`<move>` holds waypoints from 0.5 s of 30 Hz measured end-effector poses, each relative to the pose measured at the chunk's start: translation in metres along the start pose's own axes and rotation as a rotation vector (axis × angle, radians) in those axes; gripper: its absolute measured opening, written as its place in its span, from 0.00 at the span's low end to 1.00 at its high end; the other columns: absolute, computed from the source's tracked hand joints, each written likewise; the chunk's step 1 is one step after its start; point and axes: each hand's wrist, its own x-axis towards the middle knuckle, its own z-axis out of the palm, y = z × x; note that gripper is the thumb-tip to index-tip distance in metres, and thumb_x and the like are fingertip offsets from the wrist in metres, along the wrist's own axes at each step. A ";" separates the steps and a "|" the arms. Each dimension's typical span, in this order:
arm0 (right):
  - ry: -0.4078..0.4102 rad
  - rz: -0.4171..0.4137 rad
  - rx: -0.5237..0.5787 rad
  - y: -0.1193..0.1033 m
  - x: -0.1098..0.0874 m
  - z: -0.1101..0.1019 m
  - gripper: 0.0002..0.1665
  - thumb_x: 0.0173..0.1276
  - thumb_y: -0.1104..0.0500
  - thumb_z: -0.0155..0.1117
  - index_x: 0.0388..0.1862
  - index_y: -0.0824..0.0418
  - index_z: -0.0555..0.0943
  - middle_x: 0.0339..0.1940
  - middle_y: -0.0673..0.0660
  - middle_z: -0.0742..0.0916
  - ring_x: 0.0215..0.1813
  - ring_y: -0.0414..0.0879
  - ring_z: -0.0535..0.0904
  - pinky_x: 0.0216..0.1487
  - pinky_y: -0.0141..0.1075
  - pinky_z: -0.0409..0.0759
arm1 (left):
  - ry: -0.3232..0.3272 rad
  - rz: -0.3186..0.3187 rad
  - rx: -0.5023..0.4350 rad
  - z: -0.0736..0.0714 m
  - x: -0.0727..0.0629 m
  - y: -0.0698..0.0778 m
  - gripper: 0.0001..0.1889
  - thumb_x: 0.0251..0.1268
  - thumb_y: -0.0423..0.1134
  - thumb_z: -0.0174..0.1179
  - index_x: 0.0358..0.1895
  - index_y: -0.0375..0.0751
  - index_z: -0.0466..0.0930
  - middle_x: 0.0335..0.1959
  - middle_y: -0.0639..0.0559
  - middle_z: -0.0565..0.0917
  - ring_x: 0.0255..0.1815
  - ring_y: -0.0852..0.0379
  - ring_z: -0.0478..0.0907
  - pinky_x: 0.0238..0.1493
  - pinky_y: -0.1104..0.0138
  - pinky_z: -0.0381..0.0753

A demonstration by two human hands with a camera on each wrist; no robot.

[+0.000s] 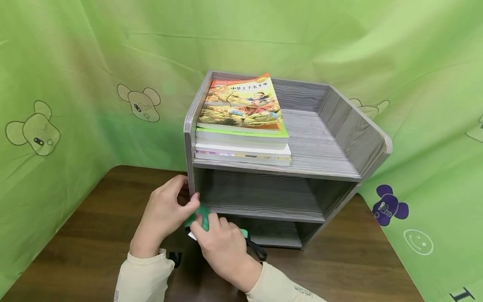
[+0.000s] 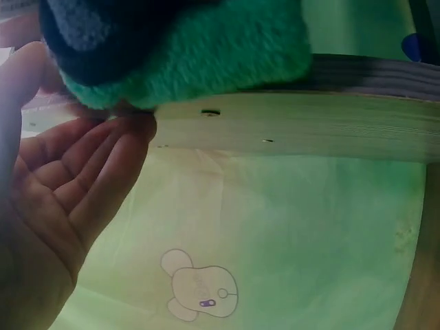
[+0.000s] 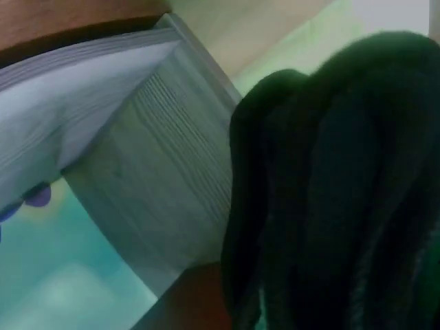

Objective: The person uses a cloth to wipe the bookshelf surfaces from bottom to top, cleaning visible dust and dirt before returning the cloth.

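A small grey wood-grain shelf stands on the table. My left hand grips the lower front edge of its left side panel, thumb on the inner side and fingers around the outside. My right hand holds a green fuzzy cleaning cloth with dark parts against that same edge, close beside the left thumb. In the left wrist view the green plush lies along the panel edge above my left fingers. Its dark folds fill the right of the right wrist view.
A stack of books lies on the left of the shelf's top board, its uppermost cover colourful. The brown table extends to both sides. Green printed cloth hangs around the back and sides.
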 end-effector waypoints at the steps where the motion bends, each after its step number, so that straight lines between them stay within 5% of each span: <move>1: -0.005 0.005 0.000 0.003 -0.002 -0.001 0.12 0.74 0.64 0.50 0.34 0.57 0.80 0.20 0.51 0.72 0.12 0.40 0.59 0.16 0.26 0.45 | 0.026 0.043 0.022 0.002 0.000 0.000 0.11 0.55 0.29 0.68 0.41 0.39 0.80 0.32 0.54 0.81 0.28 0.61 0.78 0.29 0.63 0.79; 4: -0.015 0.021 0.002 0.011 -0.008 -0.003 0.12 0.75 0.63 0.50 0.34 0.57 0.80 0.19 0.51 0.71 0.12 0.40 0.59 0.17 0.26 0.42 | 0.086 0.153 0.070 0.006 0.001 -0.003 0.11 0.52 0.29 0.68 0.39 0.39 0.79 0.30 0.53 0.80 0.26 0.60 0.77 0.26 0.64 0.77; 9: -0.049 0.050 0.021 0.026 -0.021 -0.008 0.14 0.78 0.61 0.46 0.36 0.57 0.79 0.19 0.52 0.72 0.11 0.40 0.58 0.16 0.25 0.43 | 0.124 0.241 0.095 0.006 0.001 -0.006 0.10 0.50 0.29 0.65 0.37 0.38 0.79 0.28 0.53 0.80 0.25 0.59 0.77 0.24 0.65 0.76; 12: -0.112 0.078 0.034 0.036 -0.029 -0.016 0.03 0.69 0.60 0.61 0.38 0.58 0.77 0.22 0.53 0.74 0.12 0.42 0.63 0.10 0.27 0.53 | 0.143 0.267 0.114 0.005 0.002 -0.008 0.09 0.50 0.29 0.64 0.36 0.38 0.79 0.27 0.53 0.79 0.24 0.59 0.76 0.24 0.65 0.75; 15: -0.168 0.123 0.039 0.048 -0.040 -0.027 0.21 0.48 0.60 0.77 0.38 0.56 0.76 0.24 0.53 0.75 0.13 0.44 0.67 0.08 0.31 0.61 | 0.149 0.278 0.123 0.007 0.003 -0.008 0.08 0.50 0.30 0.63 0.36 0.38 0.79 0.27 0.53 0.79 0.24 0.59 0.76 0.24 0.64 0.75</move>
